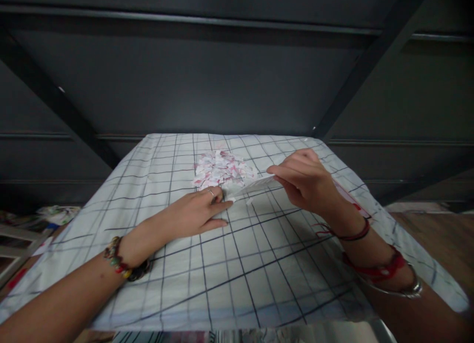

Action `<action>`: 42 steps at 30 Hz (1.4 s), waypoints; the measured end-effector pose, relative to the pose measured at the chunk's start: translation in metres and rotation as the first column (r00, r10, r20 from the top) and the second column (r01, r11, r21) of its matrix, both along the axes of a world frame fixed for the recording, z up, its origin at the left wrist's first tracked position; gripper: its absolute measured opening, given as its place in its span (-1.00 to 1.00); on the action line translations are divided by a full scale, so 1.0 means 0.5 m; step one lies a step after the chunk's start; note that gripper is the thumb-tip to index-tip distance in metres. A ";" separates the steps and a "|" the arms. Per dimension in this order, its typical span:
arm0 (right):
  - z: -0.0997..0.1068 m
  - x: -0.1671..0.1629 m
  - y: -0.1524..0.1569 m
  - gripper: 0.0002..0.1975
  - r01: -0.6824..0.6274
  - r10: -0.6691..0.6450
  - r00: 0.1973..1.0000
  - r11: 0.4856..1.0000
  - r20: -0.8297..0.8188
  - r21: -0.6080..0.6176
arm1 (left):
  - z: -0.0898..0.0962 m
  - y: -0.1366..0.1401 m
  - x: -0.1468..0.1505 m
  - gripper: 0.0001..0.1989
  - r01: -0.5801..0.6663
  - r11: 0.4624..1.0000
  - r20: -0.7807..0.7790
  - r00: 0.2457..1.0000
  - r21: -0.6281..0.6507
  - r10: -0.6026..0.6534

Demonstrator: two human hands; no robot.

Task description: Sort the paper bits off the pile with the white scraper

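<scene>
A thin white sheet of paper [259,183] slants down to the left from my right hand [305,182], which pinches its upper end between thumb and fingers. My left hand [200,212] lies low over the table, thumb and index finger apart, a ring on one finger. Its fingertips are beside the paper's lower end; whether they touch it I cannot tell. Just beyond my left hand is a heap of torn paper bits [222,169], white with pink marks. A small loose scrap [249,201] lies under the sheet.
A white cloth with dark grid lines covers the table [237,274]. Partly hidden behind my right wrist is a red-edged flat item [346,193]. A dark panelled wall [229,76] rises behind the table. White slats [17,241] stand at the lower left.
</scene>
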State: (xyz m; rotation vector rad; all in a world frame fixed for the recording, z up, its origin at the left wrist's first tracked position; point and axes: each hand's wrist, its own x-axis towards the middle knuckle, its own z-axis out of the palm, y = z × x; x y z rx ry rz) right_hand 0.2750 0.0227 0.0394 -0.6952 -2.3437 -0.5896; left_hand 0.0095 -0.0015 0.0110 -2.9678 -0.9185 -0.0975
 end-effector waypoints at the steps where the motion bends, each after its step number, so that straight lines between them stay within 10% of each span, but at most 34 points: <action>1: 0.000 0.000 0.000 -0.81 -0.004 0.004 1.000 1.000 0.006 0.000 | 0.002 0.000 0.000 -0.55 0.000 1.000 -0.012 1.000 0.006 0.000; 42: 0.009 0.008 -0.005 -0.77 0.034 -0.034 0.999 0.999 -0.002 0.027 | -0.001 0.004 -0.006 -0.48 0.059 0.996 0.044 0.997 0.061 -0.061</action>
